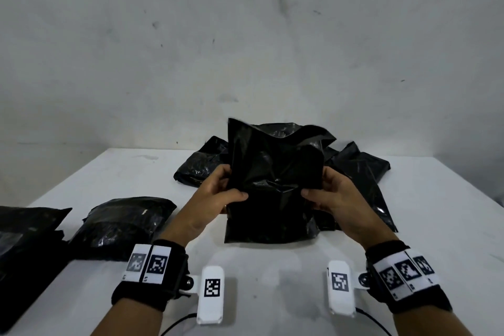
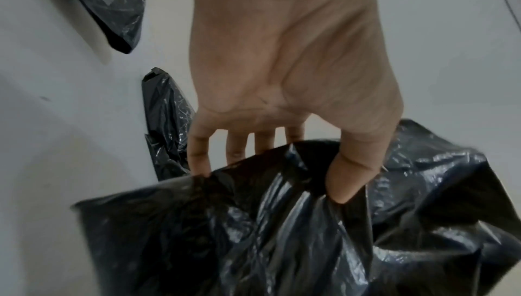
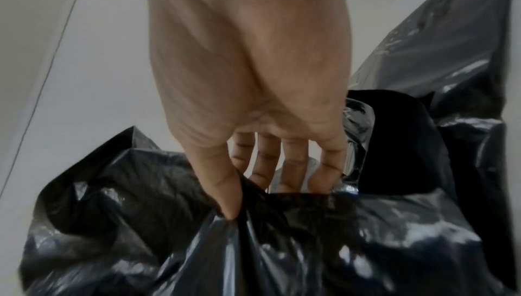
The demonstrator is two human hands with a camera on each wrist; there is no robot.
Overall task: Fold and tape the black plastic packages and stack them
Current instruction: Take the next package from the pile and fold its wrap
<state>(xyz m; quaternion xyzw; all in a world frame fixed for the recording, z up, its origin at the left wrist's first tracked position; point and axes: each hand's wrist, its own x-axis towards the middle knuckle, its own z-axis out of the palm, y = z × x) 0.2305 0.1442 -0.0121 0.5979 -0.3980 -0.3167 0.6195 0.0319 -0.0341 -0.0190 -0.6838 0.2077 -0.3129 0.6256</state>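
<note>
Both hands hold one black plastic package (image 1: 272, 188) upright over the middle of the white table (image 1: 272, 275). My left hand (image 1: 218, 194) pinches its left edge, thumb in front and fingers behind, as the left wrist view shows on the same package (image 2: 253, 234). My right hand (image 1: 327, 194) pinches the right edge likewise; the right wrist view shows the thumb pressed into the package (image 3: 282, 245). The bag's loose top stands up, crumpled. Behind it lies a heap of black packages (image 1: 360, 169). A folded package (image 1: 125, 224) lies at the left, with another (image 1: 24, 248) at the left edge.
A grey wall (image 1: 245, 35) rises behind the table's far edge. Bare white tabletop shows in front of the held package and at the far left corner. A thin cable (image 1: 177, 324) runs near the front edge.
</note>
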